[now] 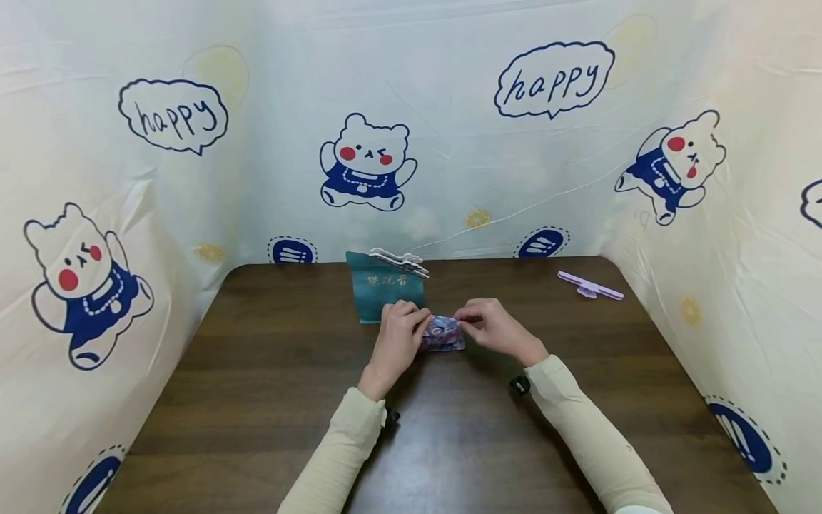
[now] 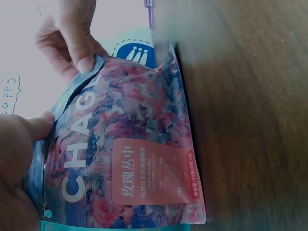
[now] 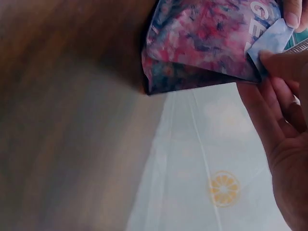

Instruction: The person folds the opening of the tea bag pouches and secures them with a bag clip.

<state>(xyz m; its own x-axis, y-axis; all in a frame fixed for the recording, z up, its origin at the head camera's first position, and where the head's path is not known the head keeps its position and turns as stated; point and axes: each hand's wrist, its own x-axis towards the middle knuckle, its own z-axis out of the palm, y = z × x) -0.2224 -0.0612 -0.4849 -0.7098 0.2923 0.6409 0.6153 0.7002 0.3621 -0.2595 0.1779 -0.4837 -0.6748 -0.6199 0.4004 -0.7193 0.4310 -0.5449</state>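
Note:
A pink and blue tea pouch (image 1: 445, 340) stands on the table between both hands, its top edge folded over. Thumb and fingers of my left hand (image 1: 398, 339) pinch the left end of that fold. At the other end my right hand (image 1: 499, 328) pinches the top corner between thumb and fingers. In the left wrist view the pouch (image 2: 139, 110) shows large white letters and a pink label on its front. A gusseted side of the pouch (image 3: 192, 77) appears in the right wrist view, with the pale folded strip under the right thumb.
Just behind the left hand stands a teal pouch (image 1: 379, 289) with gold characters. White clips (image 1: 401, 261) sit across its top. A purple bag clip (image 1: 589, 285) lies at the table's back right. A printed cloth (image 1: 449, 164) encloses the wooden table (image 1: 282, 371) at the back and sides.

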